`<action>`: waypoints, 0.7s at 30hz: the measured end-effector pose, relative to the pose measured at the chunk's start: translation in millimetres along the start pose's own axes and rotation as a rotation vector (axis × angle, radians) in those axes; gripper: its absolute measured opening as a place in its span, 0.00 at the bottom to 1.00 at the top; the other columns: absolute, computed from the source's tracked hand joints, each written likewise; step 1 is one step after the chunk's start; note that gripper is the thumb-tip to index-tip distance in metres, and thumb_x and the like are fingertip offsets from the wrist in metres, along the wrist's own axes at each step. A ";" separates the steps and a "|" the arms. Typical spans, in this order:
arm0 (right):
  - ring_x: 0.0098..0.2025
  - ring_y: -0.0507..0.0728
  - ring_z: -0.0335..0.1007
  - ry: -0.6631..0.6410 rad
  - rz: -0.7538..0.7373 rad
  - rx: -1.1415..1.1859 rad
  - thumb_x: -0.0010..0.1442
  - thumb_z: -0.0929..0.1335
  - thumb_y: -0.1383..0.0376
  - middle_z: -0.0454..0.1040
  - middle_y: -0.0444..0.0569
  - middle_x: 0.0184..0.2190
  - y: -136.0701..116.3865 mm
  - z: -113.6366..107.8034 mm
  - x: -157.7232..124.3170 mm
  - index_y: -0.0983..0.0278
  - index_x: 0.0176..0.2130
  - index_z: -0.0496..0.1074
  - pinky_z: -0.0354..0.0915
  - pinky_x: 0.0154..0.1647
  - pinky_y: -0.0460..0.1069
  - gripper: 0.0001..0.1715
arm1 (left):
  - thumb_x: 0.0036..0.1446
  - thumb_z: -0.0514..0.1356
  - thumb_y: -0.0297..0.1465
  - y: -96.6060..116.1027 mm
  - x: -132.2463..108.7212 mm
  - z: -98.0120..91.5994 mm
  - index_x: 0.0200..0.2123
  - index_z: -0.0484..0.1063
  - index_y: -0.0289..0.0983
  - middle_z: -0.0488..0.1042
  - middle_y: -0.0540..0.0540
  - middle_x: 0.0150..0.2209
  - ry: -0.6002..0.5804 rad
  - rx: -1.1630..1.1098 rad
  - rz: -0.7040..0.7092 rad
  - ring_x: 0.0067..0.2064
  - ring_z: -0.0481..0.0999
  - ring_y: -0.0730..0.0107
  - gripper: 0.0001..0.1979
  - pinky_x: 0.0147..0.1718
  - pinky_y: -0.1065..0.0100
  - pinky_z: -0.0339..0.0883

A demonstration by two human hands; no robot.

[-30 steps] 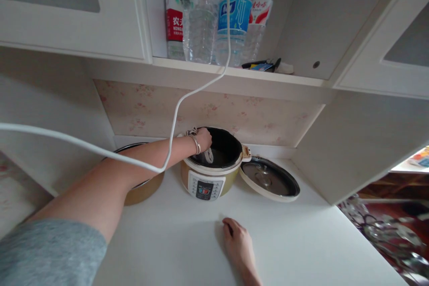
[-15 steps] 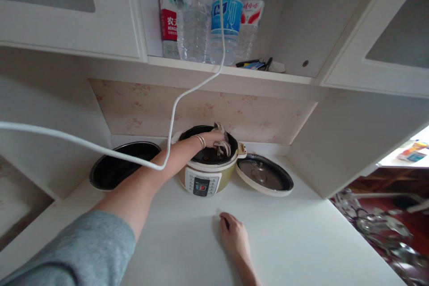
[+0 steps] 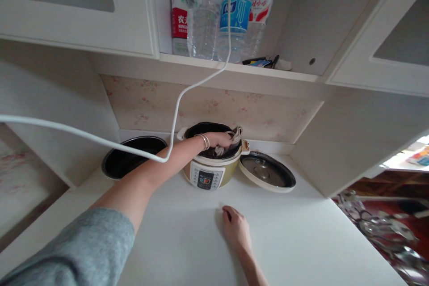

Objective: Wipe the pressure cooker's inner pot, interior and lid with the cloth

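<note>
My left hand (image 3: 221,139) reaches into the open multi-cooker (image 3: 229,174) at the back of the white counter. Its fingers are closed on a crumpled greyish cloth (image 3: 237,135), which lies against the right inner wall and rim of the cooker. The fingertips are partly hidden by the cloth. Loosely curled, my right hand (image 3: 236,228) rests on the counter in front of the cooker, with nothing visible in it. The round lid (image 3: 268,173), dark inside with a pale rim, lies tilted just right of the cooker. Left of the cooker stands a black inner pot (image 3: 112,165), partly behind my left forearm.
A white cable (image 3: 177,111) hangs across the view in front of the cabinet and over my left forearm. Above is a cabinet shelf (image 3: 201,63) with several plastic bottles (image 3: 234,18). Side panels (image 3: 362,134) close in the counter (image 3: 284,237) on both sides.
My left hand and the cloth have shifted right, from the middle of the cooker toward its right rim. My right hand stays in place; the view has moved slightly.
</note>
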State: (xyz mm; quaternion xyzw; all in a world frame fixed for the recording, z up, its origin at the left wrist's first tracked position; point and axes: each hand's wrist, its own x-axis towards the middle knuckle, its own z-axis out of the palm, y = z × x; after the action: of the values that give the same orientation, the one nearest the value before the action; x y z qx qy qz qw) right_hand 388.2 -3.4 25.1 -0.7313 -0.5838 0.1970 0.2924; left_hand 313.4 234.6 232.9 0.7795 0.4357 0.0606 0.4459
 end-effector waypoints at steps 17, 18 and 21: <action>0.44 0.57 0.74 0.012 -0.043 -0.028 0.63 0.57 0.59 0.78 0.48 0.44 4.4 7.0 -5.5 0.60 0.43 0.76 0.64 0.47 0.48 0.21 | 0.49 0.56 0.21 -55.4 -93.5 -89.8 0.36 0.80 0.38 0.80 0.40 0.39 0.460 0.863 0.310 0.44 0.77 0.59 0.15 0.44 0.65 0.66; 0.44 0.57 0.74 0.012 -0.049 -0.028 0.63 0.57 0.59 0.78 0.48 0.44 4.1 7.1 -6.1 0.60 0.43 0.76 0.64 0.47 0.48 0.21 | 0.49 0.55 0.21 -60.2 -101.7 -93.4 0.38 0.80 0.38 0.80 0.41 0.39 0.541 0.762 0.310 0.43 0.77 0.60 0.17 0.43 0.66 0.66; 0.44 0.57 0.74 0.013 -0.072 -0.023 0.63 0.58 0.60 0.78 0.47 0.44 3.8 7.3 -8.2 0.60 0.43 0.76 0.64 0.47 0.49 0.21 | 0.50 0.53 0.22 -77.4 -130.0 -106.9 0.37 0.79 0.36 0.80 0.43 0.37 0.786 0.353 0.275 0.40 0.77 0.60 0.16 0.41 0.65 0.67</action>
State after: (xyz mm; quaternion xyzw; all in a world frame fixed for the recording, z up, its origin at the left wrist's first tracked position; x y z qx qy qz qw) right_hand 384.4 -10.4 16.7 -0.7145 -0.6100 0.1751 0.2946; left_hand 133.7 225.2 276.9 0.8120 0.4681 0.3354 0.0948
